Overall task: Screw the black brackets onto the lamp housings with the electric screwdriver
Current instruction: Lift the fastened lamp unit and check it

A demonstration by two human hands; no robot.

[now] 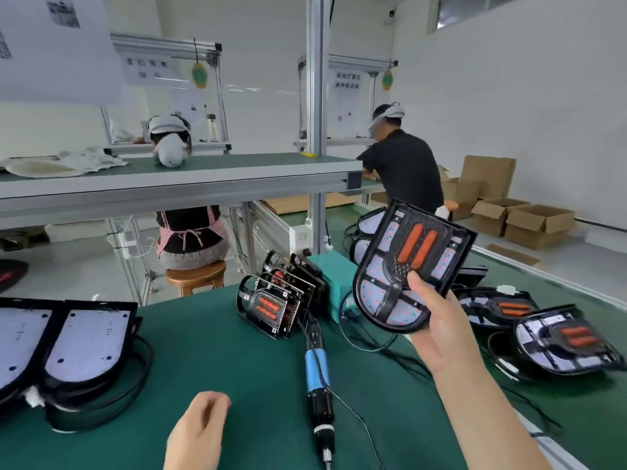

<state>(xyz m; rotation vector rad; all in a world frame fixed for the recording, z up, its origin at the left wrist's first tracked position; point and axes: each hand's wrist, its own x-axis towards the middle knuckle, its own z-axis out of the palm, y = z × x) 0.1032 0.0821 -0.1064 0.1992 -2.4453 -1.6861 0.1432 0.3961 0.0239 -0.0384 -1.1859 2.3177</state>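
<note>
My right hand (441, 330) holds up a lamp housing (403, 266) with a black bracket and two orange strips on it, thumb on its face, above the table's right side. My left hand (200, 432) hovers low at the near edge with fingers loosely curled and nothing in it. The electric screwdriver (319, 378), blue and black, lies on the green mat (220, 351) between my hands, its bit end towards me. A row of black brackets (278, 300) stands upright at mid-table. Two bare lamp housings (78, 344) lie at the left.
Finished housings with brackets (559, 337) lie at the right with black cables. A teal box (336, 276) stands behind the brackets. A shelf (169, 184) crosses overhead on an aluminium post (317, 130). Two people work at benches beyond; cardboard boxes (529, 222) sit far right.
</note>
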